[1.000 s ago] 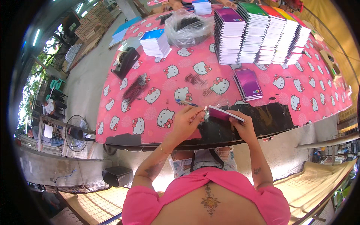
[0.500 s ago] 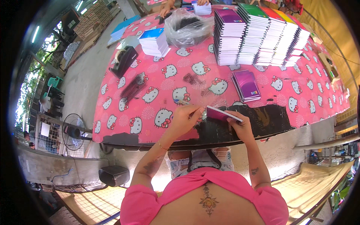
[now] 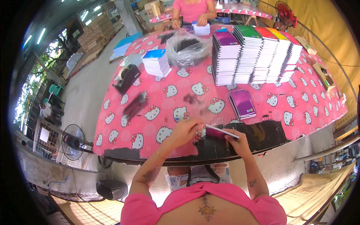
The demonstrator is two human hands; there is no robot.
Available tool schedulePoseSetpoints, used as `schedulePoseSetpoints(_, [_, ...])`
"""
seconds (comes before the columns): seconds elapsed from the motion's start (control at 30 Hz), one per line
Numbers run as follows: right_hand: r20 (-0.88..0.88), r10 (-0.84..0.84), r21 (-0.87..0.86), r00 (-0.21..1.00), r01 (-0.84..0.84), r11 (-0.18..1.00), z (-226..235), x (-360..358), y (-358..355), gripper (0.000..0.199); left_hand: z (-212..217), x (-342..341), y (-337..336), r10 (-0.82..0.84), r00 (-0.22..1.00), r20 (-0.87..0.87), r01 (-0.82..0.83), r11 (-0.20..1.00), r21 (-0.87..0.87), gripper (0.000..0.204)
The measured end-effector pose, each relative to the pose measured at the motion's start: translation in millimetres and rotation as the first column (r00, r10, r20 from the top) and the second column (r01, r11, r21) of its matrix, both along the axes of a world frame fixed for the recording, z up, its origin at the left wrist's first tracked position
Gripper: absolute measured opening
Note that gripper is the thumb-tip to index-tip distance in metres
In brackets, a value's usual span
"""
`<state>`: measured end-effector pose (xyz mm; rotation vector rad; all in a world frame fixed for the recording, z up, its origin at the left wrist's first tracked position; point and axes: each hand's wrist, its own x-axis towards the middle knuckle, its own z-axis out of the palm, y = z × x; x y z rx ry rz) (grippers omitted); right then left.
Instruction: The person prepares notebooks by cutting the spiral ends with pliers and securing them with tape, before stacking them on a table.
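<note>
A purple notebook (image 3: 216, 132) is gripped at its right end by my right hand (image 3: 239, 144), tilted with its white page edge facing up, just above the table's near edge. My left hand (image 3: 185, 133) is beside the notebook's left end, thumb and fingers pinched together; whatever they hold is too small to make out. Beyond the notebook lie a small stack of purple spiral notebooks (image 3: 243, 104) and loose black spiral wires (image 3: 193, 99). A longer bundle of black binding coils (image 3: 135, 107) rests farther left.
Tall stacks of spiral notebooks (image 3: 225, 60) stand at the far right. A clear plastic bag of black coils (image 3: 188, 50), a blue-topped paper stack (image 3: 155, 63) and a tape dispenser (image 3: 126, 78) are at the far left. Across the table, a co-worker's hand (image 3: 203, 20) touches another paper stack.
The view has tilted up, so the table sits lower in the picture and more of the co-worker shows. My hands keep nearly the same pose around the notebook.
</note>
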<state>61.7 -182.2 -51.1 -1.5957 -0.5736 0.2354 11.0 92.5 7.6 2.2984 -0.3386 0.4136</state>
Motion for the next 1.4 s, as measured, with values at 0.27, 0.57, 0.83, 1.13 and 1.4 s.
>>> schedulePoseSetpoints(0.27, [-0.053, 0.033, 0.07, 0.998, -0.03, 0.997, 1.8, -3.4, 4.6, 0.025, -9.9, -0.6, -0.1, 0.035, 0.997, -0.066, -0.031, 0.998, 0.051, 0.019])
schedulePoseSetpoints(0.57, [-0.096, 0.079, 0.035, 0.992, -0.076, 0.997, 0.4, -3.8, -5.7, 0.023, 9.6, -2.5, -5.1, -0.141, 0.986, -0.091, 0.146, 0.988, 0.049, 0.018])
schedulePoseSetpoints(0.83, [-0.055, 0.057, 0.024, 0.997, -0.056, 0.998, 13.6, -6.5, 4.2, 0.025, 27.7, -8.4, 1.6, -0.225, 0.939, -0.262, 0.187, 0.969, -0.162, 0.017])
schedulePoseSetpoints(1.13, [-0.066, 0.021, 0.05, 0.998, -0.018, 0.999, 23.6, -9.5, 1.7, 0.027, 23.5, -5.0, 1.3, -0.159, 0.979, -0.127, 0.187, 0.95, 0.251, 0.031])
schedulePoseSetpoints(1.4, [-0.031, 0.012, 0.051, 0.999, -0.01, 0.999, 28.9, -26.2, 17.5, 0.031, 29.2, -32.2, -32.5, 0.069, 0.986, 0.152, -0.139, 0.849, 0.511, 0.063])
